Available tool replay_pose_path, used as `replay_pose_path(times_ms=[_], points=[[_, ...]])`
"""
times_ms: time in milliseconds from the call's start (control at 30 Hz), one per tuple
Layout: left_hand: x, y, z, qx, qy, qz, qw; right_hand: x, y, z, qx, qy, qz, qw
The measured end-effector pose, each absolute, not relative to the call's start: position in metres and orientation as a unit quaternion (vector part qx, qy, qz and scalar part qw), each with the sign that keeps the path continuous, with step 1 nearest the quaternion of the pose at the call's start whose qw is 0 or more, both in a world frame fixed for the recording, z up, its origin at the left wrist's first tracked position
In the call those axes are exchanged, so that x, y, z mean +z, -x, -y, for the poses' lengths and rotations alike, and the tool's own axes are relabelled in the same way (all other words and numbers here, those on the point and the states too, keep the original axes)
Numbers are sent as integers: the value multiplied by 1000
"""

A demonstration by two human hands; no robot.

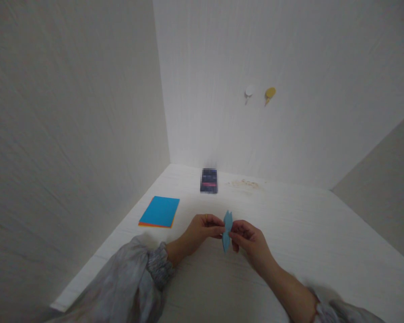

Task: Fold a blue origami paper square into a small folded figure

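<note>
A small light-blue folded paper (227,230), narrow and pointed at both ends, is held upright between my two hands above the white table. My left hand (204,229), with a ring on one finger, pinches its left side near the middle. From the right, my right hand (251,240) grips the opposite side between thumb and fingers. The far end of the paper splits into two small points. Some fingertips are hidden behind the paper.
A stack of square coloured paper (160,211), blue on top with orange edges below, lies at the left. A dark blurred phone-like object (209,181) rests against the back wall (202,112). Two hooks, one white (249,92) and one yellow (270,93), are on that wall.
</note>
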State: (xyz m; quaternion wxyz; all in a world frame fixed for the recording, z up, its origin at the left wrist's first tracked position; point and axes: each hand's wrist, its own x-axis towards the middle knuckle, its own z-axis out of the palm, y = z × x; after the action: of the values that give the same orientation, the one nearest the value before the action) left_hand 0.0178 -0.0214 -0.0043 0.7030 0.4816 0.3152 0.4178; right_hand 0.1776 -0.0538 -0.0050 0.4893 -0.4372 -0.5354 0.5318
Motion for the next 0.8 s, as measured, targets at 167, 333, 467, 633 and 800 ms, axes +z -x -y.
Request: replay_pose_path(times_ms=[167,333,467,633,800], points=[[-7,-18,21,426,-476,-301,708,-8,-178,53,535,427,534,497],[-9,-20,19,439,-471,-280,712,-11,-177,50,531,436,529,498],[-9,-21,19,448,-471,-274,709,-12,-177,48,516,458,531,492],[-8,-22,20,449,-480,-303,690,-8,-175,48,523,463,527,485],[-5,-23,21,447,-481,-311,687,-4,-174,50,541,448,521,486]])
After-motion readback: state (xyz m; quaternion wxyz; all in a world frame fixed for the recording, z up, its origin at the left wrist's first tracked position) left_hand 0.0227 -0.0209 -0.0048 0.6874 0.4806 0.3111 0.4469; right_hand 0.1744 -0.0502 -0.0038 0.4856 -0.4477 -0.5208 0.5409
